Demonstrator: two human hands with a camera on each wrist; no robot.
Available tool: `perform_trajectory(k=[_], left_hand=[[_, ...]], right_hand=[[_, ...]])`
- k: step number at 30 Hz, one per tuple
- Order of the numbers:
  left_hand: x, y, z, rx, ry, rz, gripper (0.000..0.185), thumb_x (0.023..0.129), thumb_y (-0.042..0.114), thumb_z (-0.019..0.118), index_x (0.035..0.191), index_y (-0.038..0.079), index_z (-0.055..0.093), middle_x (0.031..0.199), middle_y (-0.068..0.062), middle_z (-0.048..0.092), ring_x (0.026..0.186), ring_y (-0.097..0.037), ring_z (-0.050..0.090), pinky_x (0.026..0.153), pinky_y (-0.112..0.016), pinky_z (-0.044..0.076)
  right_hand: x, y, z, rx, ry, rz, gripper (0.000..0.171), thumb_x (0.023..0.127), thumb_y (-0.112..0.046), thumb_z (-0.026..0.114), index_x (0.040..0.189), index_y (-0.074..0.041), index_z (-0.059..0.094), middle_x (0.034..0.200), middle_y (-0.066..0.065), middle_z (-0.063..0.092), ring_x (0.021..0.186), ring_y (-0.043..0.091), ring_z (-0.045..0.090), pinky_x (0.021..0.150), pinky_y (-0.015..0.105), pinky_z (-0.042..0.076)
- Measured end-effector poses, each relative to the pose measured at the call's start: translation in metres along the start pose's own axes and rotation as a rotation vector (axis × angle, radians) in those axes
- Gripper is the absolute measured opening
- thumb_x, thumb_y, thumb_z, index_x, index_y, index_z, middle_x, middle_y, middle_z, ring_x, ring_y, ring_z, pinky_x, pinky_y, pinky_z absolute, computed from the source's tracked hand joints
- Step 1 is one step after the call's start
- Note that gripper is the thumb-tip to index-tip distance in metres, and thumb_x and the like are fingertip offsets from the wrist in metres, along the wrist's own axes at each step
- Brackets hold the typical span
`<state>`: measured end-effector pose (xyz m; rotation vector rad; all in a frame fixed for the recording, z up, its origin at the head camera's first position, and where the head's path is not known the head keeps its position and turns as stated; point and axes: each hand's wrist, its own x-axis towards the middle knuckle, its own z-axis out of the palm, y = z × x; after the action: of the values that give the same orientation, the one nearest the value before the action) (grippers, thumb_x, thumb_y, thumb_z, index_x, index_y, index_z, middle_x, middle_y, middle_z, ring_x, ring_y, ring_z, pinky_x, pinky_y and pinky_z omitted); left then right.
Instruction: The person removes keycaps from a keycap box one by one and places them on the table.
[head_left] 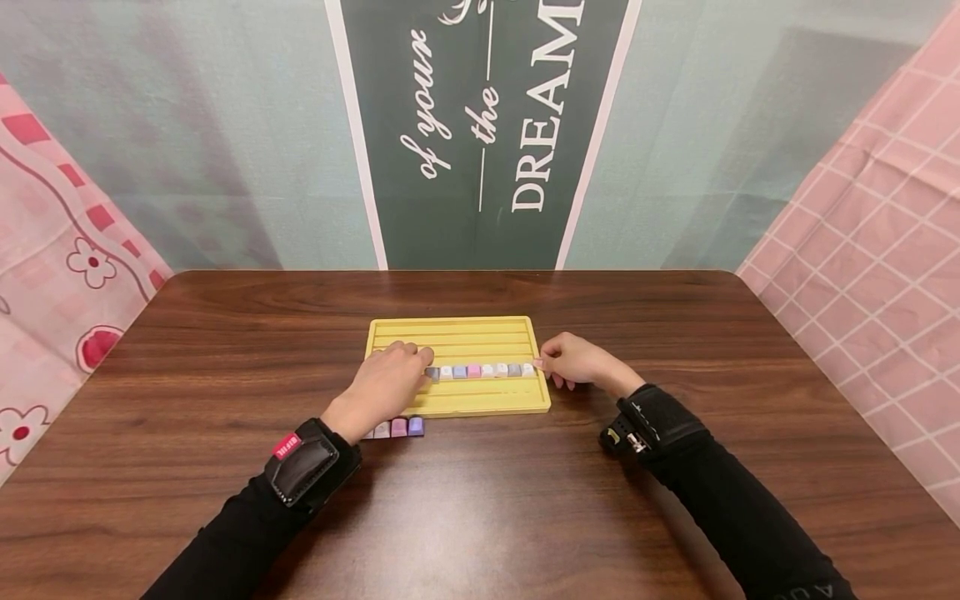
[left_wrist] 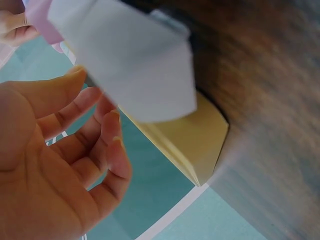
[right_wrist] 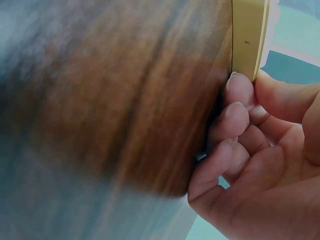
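On the dark wooden table (head_left: 225,350), nearer its far edge than its near one and about midway across, lies a yellow grooved tray (head_left: 457,333); a row of small keycaps (head_left: 480,371) (grey, blue, pink, white) sits in one of its front grooves, running from the middle to the tray's right edge; the left hand (head_left: 386,383) lies over the tray's near-left part, fingers loosely bent with their tips at the left end of the row, and whether they pinch a cap I cannot tell from the head view; the right hand (head_left: 573,360) is at the tray's right edge, fingers curled and the tips pressed against the last cap there; a short line of loose keycaps (head_left: 397,427) in purple tones rests on the table just in front of the tray's near-left corner, partly behind the left wrist; behind the table hangs a green banner (head_left: 480,125) with white lettering.

From the left wrist, the left hand (left_wrist: 55,165) shows palm and loosely curled fingers (left_wrist: 107,150) parted, holding nothing visible; a pale keycap (left_wrist: 135,60) looms blurred just beside them, with a corner of the yellow tray (left_wrist: 200,145) beyond.

From the right wrist, the right hand (right_wrist: 260,165) has its fingertips (right_wrist: 240,87) curled against the tray's (right_wrist: 247,35) edge where it meets the table (right_wrist: 125,100).
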<state>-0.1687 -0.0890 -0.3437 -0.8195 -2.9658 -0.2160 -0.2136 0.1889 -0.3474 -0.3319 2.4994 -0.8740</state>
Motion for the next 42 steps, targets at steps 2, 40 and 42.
perform_trajectory(k=[2, 40, 42], left_hand=[[-0.0001, 0.0002, 0.0002, 0.002, -0.001, 0.001, 0.013, 0.086, 0.012, 0.067, 0.093, 0.004, 0.061, 0.08, -0.009, 0.059, 0.074, -0.023, 0.055, 0.056, -0.033, 0.044], [0.0, 0.0009, 0.0013, 0.006, 0.0, 0.0, 0.017, 0.087, 0.018, 0.066, 0.093, 0.004, 0.06, 0.082, -0.01, 0.06, 0.074, -0.024, 0.055, 0.057, -0.035, 0.045], [-0.0001, 0.0012, 0.0007, 0.003, 0.001, 0.0, 0.016, 0.088, 0.018, 0.066, 0.094, 0.004, 0.06, 0.082, -0.01, 0.06, 0.074, -0.024, 0.055, 0.058, -0.036, 0.045]], right_hand=[[0.0, 0.0001, 0.0, 0.004, -0.002, 0.001, 0.032, 0.097, -0.016, 0.05, 0.068, -0.003, 0.054, 0.055, 0.005, 0.048, 0.043, 0.014, 0.04, 0.046, 0.025, 0.033], [-0.0003, -0.0004, 0.0001, 0.016, -0.004, -0.005, 0.033, 0.097, -0.015, 0.05, 0.066, -0.003, 0.053, 0.054, 0.004, 0.048, 0.043, 0.014, 0.041, 0.046, 0.025, 0.034], [-0.0003, -0.0007, -0.0002, 0.013, -0.004, -0.004, 0.033, 0.097, -0.016, 0.05, 0.066, -0.003, 0.053, 0.054, 0.004, 0.048, 0.043, 0.013, 0.041, 0.045, 0.025, 0.033]])
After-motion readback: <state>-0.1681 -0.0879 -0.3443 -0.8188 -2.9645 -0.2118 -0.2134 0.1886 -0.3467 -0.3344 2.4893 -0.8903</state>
